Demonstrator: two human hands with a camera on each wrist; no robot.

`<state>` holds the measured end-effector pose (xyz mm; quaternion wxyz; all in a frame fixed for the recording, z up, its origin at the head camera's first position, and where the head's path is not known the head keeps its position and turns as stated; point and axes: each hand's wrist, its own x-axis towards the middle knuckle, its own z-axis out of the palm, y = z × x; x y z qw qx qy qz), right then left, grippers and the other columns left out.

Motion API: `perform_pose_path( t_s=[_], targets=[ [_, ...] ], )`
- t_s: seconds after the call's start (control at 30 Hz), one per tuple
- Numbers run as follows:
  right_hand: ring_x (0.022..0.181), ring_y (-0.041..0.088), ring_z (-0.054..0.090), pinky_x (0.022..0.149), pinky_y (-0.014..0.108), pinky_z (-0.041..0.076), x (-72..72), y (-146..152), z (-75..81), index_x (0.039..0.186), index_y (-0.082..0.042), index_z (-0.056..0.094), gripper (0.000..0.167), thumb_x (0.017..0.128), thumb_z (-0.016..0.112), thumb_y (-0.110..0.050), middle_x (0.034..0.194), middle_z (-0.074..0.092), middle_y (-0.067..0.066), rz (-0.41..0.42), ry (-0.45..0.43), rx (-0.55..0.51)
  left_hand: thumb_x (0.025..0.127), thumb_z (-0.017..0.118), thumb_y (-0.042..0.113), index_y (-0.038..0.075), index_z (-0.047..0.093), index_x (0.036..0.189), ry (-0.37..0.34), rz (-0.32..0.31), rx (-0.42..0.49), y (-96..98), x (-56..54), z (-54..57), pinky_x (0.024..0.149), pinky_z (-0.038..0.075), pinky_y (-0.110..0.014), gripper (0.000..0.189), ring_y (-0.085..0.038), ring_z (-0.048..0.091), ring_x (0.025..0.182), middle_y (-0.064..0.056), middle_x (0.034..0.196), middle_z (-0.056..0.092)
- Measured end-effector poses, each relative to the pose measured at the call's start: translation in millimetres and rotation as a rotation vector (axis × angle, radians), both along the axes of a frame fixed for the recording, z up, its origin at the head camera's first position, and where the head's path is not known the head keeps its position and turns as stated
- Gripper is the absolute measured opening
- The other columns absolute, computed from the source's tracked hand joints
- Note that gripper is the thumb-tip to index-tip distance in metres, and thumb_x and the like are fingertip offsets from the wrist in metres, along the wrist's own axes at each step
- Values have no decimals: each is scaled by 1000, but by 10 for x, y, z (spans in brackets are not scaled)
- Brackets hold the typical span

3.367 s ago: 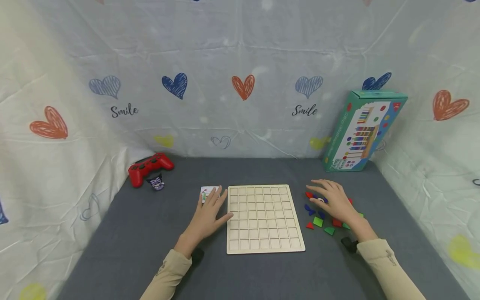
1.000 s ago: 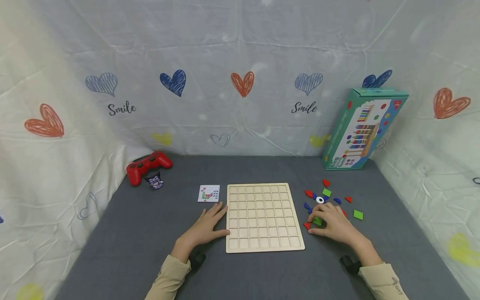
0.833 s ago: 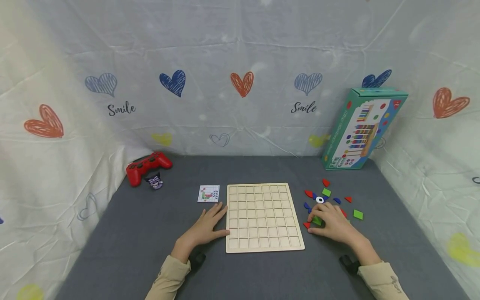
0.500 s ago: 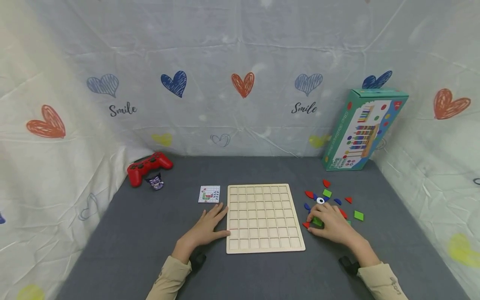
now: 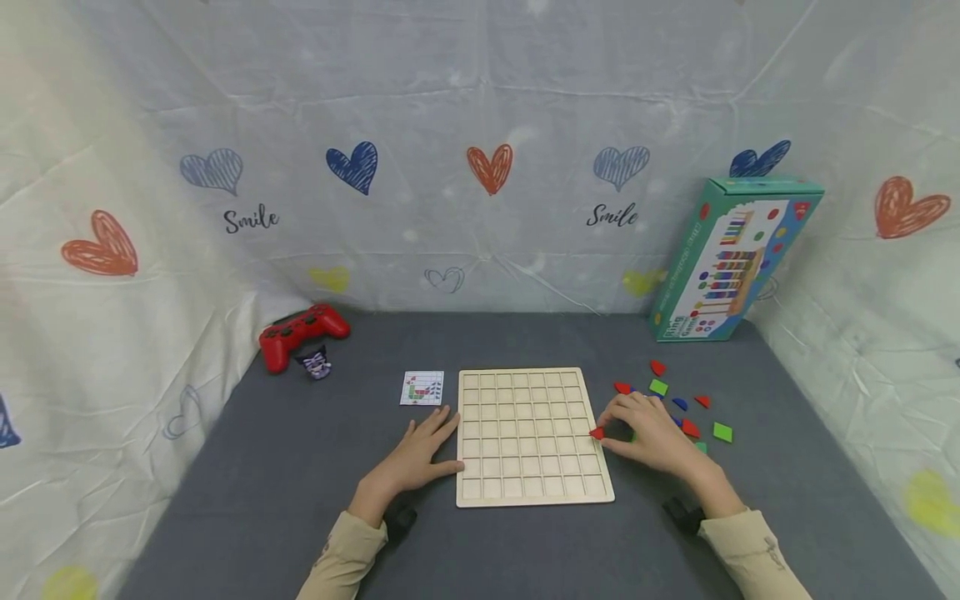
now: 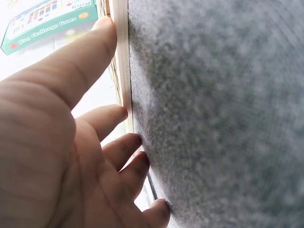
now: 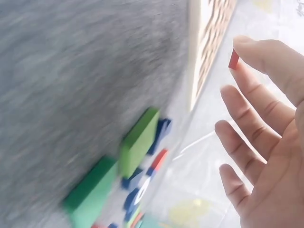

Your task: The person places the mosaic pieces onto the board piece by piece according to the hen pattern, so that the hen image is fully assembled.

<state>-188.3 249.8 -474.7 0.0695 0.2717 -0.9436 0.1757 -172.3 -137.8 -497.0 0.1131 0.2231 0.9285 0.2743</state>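
Note:
A small red triangular tile (image 5: 597, 433) is pinched between the thumb and index finger of my right hand (image 5: 649, 433), at the right edge of the wooden grid board (image 5: 525, 506). In the right wrist view the red tile (image 7: 233, 60) shows edge-on between the fingertips, the other fingers spread apart. My left hand (image 5: 412, 457) lies at the board's left edge with fingers extended, its thumb touching the rim. The left wrist view shows the fingertips of my left hand (image 6: 109, 142) along the board's side. The board's squares hold no tiles.
Loose red, blue and green tiles, such as a green square (image 5: 722, 432), lie right of the board. A pattern card (image 5: 422, 388) lies beyond my left hand. A red game controller (image 5: 303, 333), a small character figure (image 5: 315, 363) and a tall game box (image 5: 735, 260) stand farther back.
My right hand has picked up the red triangle from beside the pile and moved left with it to the board's edge. The left hand stays at the board.

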Motion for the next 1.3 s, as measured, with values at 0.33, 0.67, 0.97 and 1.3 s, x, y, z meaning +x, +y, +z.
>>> perform_pose_path(
  t_s=[0.33,0.67,0.97,1.3],
  targets=[
    [85,18,54,77,40,34,-129,-259,73,92,-22,66,16,78,74,-25,87,61,-5,94,-39,-53,85,63,43,11,28,147,4,13,-26,16,5,-19,107,6,-60,77,-33,13,141,-14,153,19],
    [83,17,56,75,36,35,-230,-512,93,95,-21,67,18,79,74,-24,87,63,-6,114,-64,-116,83,66,42,9,33,145,37,18,-34,37,-16,-26,106,10,-60,78,-36,18,139,-16,151,24],
    [82,17,58,77,36,36,-326,-722,85,96,-20,67,16,81,71,-24,90,64,-6,153,-70,-133,80,67,46,13,36,144,90,44,-87,41,-10,5,101,19,-61,78,-37,28,133,-13,146,32],
    [82,13,58,76,35,38,-408,-921,92,96,-21,68,15,82,70,-25,90,64,-8,176,-83,-135,77,72,43,14,42,141,104,84,-60,62,-14,-2,89,30,-53,76,-30,38,111,-12,128,41]
  ],
)
